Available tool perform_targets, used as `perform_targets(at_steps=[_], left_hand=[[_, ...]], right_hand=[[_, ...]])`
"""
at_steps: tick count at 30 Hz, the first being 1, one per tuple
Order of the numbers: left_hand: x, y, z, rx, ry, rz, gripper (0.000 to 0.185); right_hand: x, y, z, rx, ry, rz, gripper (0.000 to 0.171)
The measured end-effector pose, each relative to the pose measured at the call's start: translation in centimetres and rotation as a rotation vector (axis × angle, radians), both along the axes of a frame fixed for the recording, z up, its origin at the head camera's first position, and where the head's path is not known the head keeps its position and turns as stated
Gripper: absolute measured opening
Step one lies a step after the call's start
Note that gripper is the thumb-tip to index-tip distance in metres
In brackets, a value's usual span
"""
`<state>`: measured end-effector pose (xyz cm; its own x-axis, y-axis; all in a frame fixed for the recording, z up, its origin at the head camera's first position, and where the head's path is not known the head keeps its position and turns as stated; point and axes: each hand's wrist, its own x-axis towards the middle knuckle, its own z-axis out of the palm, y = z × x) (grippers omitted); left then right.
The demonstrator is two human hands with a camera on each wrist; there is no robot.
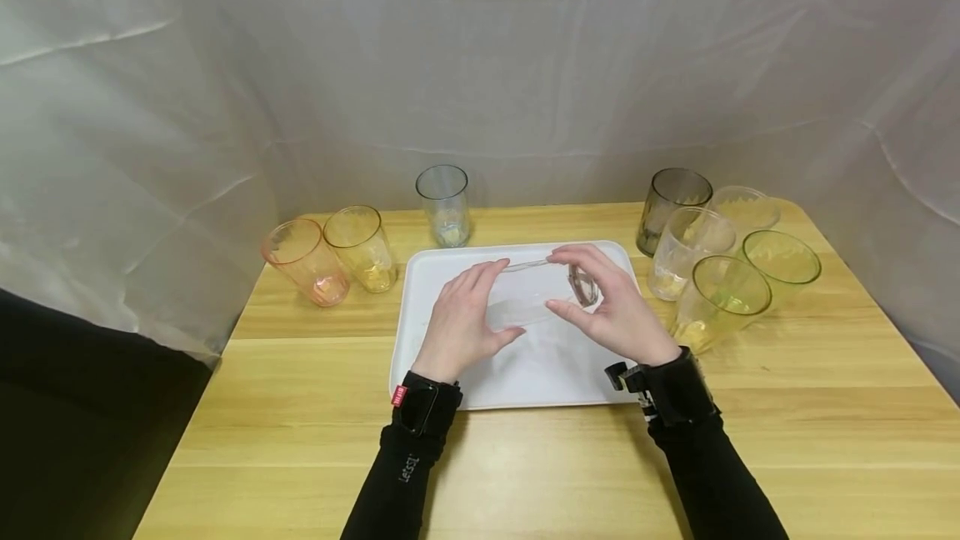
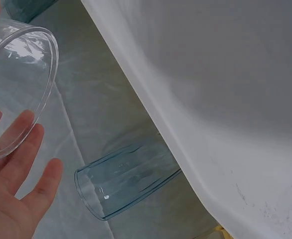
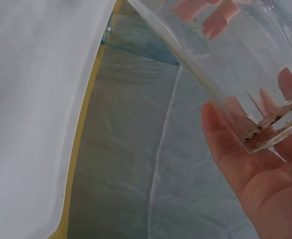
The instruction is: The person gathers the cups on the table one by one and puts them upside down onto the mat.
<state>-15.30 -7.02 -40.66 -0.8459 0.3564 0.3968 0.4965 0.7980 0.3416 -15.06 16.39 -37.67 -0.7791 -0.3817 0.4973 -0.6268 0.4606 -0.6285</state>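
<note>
Nearest, both hands hold one clear glass (image 1: 536, 294) sideways just above the white tray (image 1: 442, 365). The left hand (image 1: 461, 319) cups its open end with fingers curved around the rim; the right hand (image 1: 611, 307) has thumb and fingers clamped on the thick base, so each grip is closed on the glass. Farther off on the tabletop (image 1: 300, 440), an orange glass (image 1: 303, 261) and yellow glass (image 1: 363, 247) stand left, a cluster of five glasses (image 1: 712, 248) right, and a blue-grey glass (image 1: 444, 205) behind the tray.
</note>
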Motion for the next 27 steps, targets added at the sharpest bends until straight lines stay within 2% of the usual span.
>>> perform_targets(at_steps=[8,12,18,22,27], left_hand=[[0.1,0.2,-0.1,0.019,-0.015,0.010,0.096],[0.1,0.3,-0.2,0.049,-0.029,0.012,0.095],[0.1,0.6,-0.4,0.098,-0.037,0.011,0.094],[0.2,0.8,-0.3,0.147,-0.062,-0.002,0.093],[0.4,1.3,0.0,0.228,-0.121,-0.044,0.090]], right_hand=[[-0.3,-0.1,-0.3,-0.058,0.014,-0.025,0.061],[-0.3,-0.2,-0.4,-0.127,-0.022,-0.037,0.069],[-0.3,-0.4,-0.3,-0.283,-0.132,-0.033,0.083],[-0.2,-0.5,-0.2,-0.410,-0.235,0.018,0.088],[0.0,-0.9,-0.2,-0.578,-0.320,0.095,0.087]])
